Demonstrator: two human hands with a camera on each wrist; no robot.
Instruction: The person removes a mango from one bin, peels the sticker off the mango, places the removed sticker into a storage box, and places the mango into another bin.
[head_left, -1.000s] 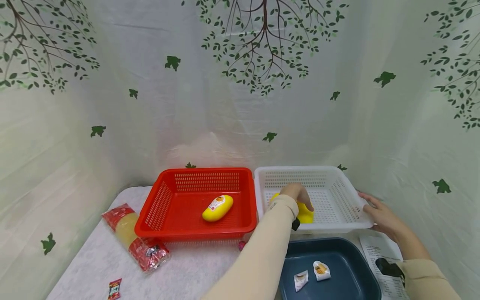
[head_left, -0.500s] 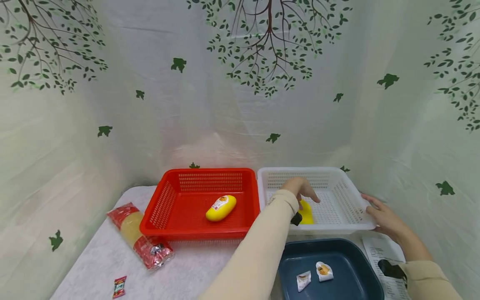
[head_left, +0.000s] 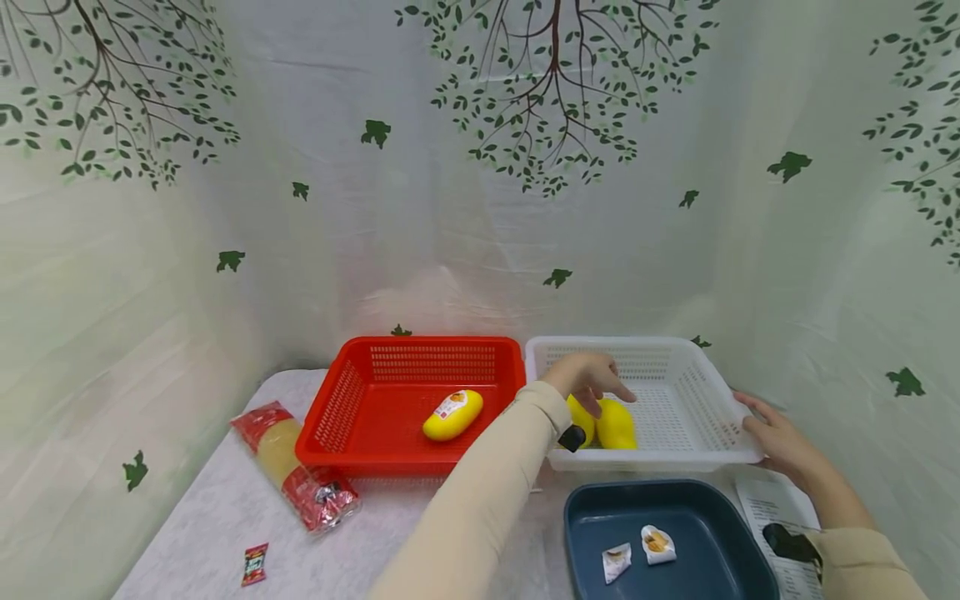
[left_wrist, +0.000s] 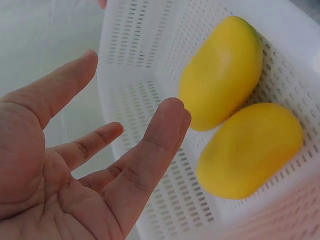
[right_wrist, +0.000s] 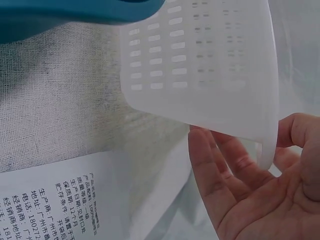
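Two yellow mangoes, the first mango (left_wrist: 222,72) and the second mango (left_wrist: 250,150), lie side by side in the white basket (head_left: 675,408). Over the basket's left part hovers my left hand (head_left: 588,379), apart from the fruit and holding nothing; its fingers are extended and spread in the left wrist view. My right hand (right_wrist: 260,185) grips the basket's right rim, thumb on one side and fingers under it on the other. A third mango (head_left: 452,415) with a white label lies in the red basket (head_left: 356,417).
In front of the white basket stands a dark blue tray (head_left: 660,492) holding two small wrapped pieces. A red-ended clear food packet (head_left: 296,467) touches the red basket's left side. A small red sachet (head_left: 255,564) lies front left; a printed sheet (head_left: 780,508) lies beside the tray.
My left hand has let go of a mango and risen off it, drawing left; both mangoes now show in the white basket. My right hand keeps its grip. The head view has shifted slightly left.
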